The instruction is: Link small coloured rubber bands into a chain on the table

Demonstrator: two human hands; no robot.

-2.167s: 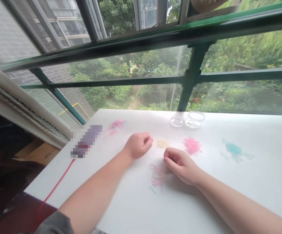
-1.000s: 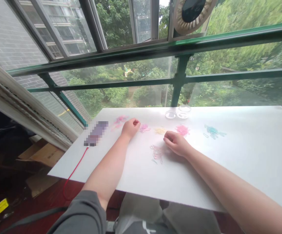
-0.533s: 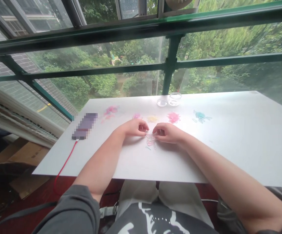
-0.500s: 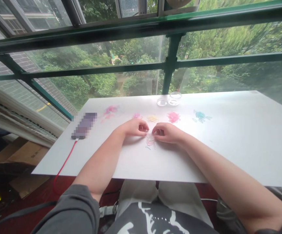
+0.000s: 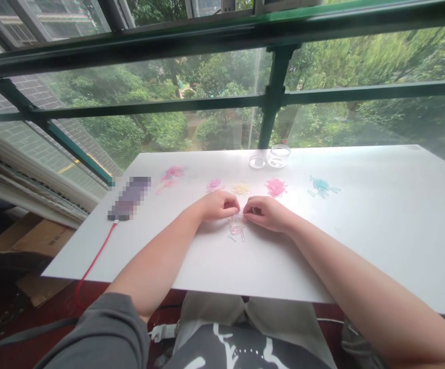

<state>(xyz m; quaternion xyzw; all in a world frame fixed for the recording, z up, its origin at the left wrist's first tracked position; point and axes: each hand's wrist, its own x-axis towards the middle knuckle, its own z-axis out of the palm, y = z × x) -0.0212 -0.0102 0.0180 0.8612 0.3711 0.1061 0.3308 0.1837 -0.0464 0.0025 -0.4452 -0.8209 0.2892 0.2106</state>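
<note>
My left hand [image 5: 222,205] and my right hand [image 5: 266,212] face each other near the middle of the white table, their fingertips almost touching. Thumb and fingers of each are drawn into a pinch; whatever is between them is too small to make out. Just below the fingertips lies a loose pile of thin, mixed-colour loops [image 5: 237,229], mostly pale pink and clear. Beyond the hands are sorted piles of similar loops: purple-pink [image 5: 215,184], pale yellow [image 5: 241,189], bright pink [image 5: 276,187] and teal [image 5: 321,185].
A larger pink and purple pile [image 5: 173,174] lies at the back left. Two clear round containers [image 5: 279,156] stand at the table's [image 5: 376,230] far edge. A blurred-out phone-like object [image 5: 129,199] with a red cable [image 5: 97,256] is on the left. Green railing [image 5: 272,97] rises behind.
My two hands have come slightly closer together at the fingertips, above the mixed pile. The view has shifted a little; the sorted piles look the same.
</note>
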